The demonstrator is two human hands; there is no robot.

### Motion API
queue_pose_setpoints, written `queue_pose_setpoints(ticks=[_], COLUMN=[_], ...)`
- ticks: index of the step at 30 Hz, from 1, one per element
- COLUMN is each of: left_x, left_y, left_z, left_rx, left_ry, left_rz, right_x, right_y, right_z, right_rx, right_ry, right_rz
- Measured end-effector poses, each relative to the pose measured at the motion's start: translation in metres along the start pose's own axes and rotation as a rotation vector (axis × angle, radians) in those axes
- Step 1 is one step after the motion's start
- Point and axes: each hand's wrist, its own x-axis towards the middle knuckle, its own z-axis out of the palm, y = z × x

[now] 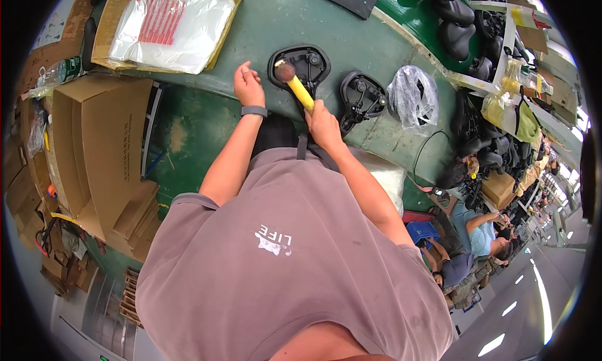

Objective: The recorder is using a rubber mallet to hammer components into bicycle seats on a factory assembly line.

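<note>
My right hand (323,123) is wrapped around the yellow handle of a hammer (301,93). The hammer's brown, rounded head is over a black bicycle saddle (318,57), which lies underside up on the green workbench (260,30). Whether the head touches the saddle I cannot tell. Just left of that saddle is my left hand (249,85), its fingers loosely bent and apart, with nothing in them. A second black saddle (364,94), also underside up, lies to the right, beside a crumpled clear plastic bag (414,98).
An open carton (227,32) with plastic bags (172,29) stands on the bench at the far left. Tall cardboard boxes (103,148) are to my left. At right, a shelf (476,82) and piles of black saddles (454,32). Other people (467,235) work farther right.
</note>
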Motion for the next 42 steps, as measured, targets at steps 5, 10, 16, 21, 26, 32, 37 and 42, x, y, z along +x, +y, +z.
queue_pose_setpoints(ticks=[5, 10, 16, 21, 26, 32, 37, 42], left_x=[-0.057, -0.063, -0.024, -0.015, 0.087, 0.157, 0.082, 0.016], left_y=[-0.015, -0.027, -0.041, 0.062, 0.35, 0.576, 0.51, 0.249], left_z=[-0.003, 0.066, 0.073, 0.057, 0.001, -0.074, -0.037, 0.042], left_rx=[0.092, 0.022, 0.344, 0.113, -0.054, -0.328, -0.072, 0.168], left_ry=[-0.214, -0.497, -0.48, -0.498, -0.331, -0.257, -0.056, -0.382], left_rz=[-0.257, -0.153, -0.08, -0.065, 0.296, 0.577, 0.759, 0.464], right_x=[-0.026, -0.003, 0.054, 0.083, 0.176, 0.223, 0.194, 0.097], right_y=[-0.018, 0.094, 0.057, 0.01, -0.233, -0.48, -0.391, -0.089], right_z=[-0.05, -0.07, -0.083, -0.097, -0.249, -0.385, -0.327, -0.186], right_rx=[0.391, 0.256, 0.748, 0.989, 0.979, 1.037, 1.028, 0.575], right_ry=[0.332, 0.741, 0.183, 0.243, 0.062, -0.142, -0.043, 0.297], right_rz=[0.145, 0.24, 0.467, 0.42, -0.158, -0.569, -0.661, -0.385])
